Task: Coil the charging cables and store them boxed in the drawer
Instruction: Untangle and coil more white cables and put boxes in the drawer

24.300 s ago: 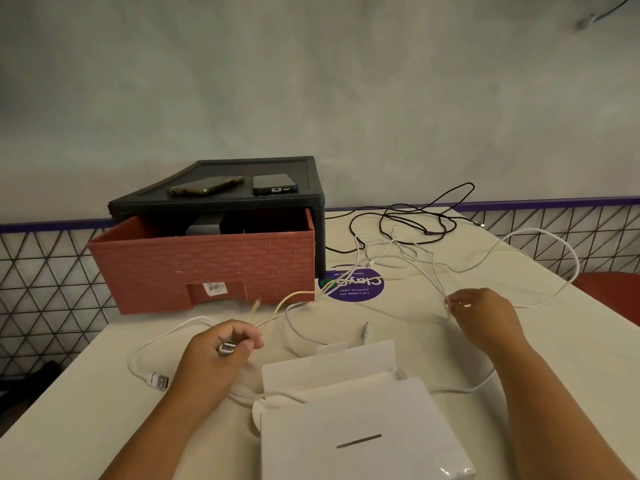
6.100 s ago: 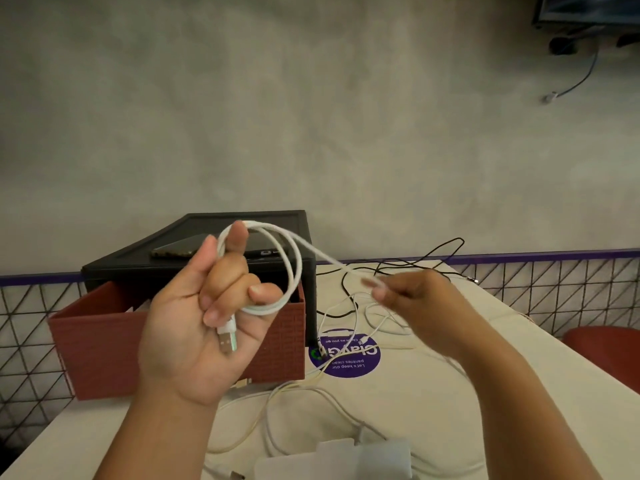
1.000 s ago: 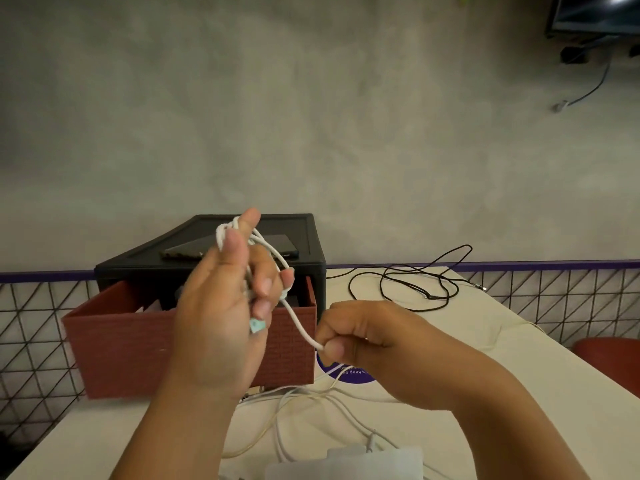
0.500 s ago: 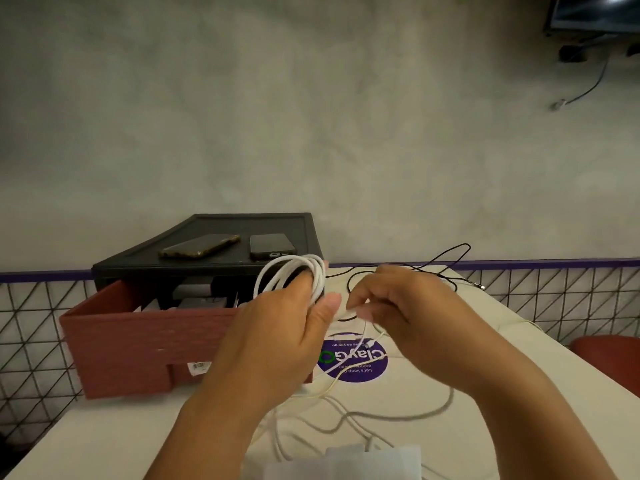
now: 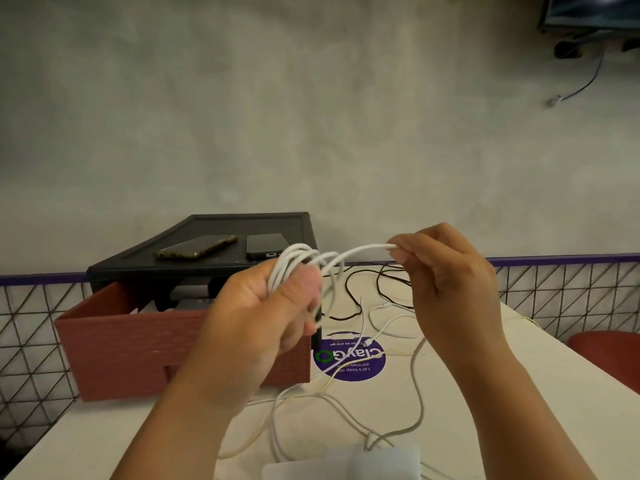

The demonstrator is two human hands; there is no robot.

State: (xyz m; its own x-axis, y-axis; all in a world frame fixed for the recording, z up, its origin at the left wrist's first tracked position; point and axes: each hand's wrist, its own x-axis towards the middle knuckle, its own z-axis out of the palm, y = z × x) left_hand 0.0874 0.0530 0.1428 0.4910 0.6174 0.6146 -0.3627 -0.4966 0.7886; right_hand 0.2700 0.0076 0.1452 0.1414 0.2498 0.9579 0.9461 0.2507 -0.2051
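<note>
White cable coil (image 5: 300, 263) is hanging mid-frame, above the table (image 5: 502, 393). Left hand (image 5: 263, 317) is gripping its loops, fingers curled round them. Right hand (image 5: 450, 282), at 3 o'clock of the coil, is pinching the free end between thumb and fingertip. Red drawer (image 5: 131, 344) is standing open at 8 o'clock; loose white cables (image 5: 414, 372) are lying at 6 o'clock, near the white box (image 5: 346, 462).

Light dim, flat, diffuse; only faint soft shadows on the bench (image 5: 502, 393). The left hand (image 5: 263, 317) shows slight motion blur; the white box (image 5: 346, 465) at the bottom edge is out of focus. Wide-angle distortion bows the purple rail (image 5: 571, 258) toward the edges; glare on the screen (image 5: 595, 8).
</note>
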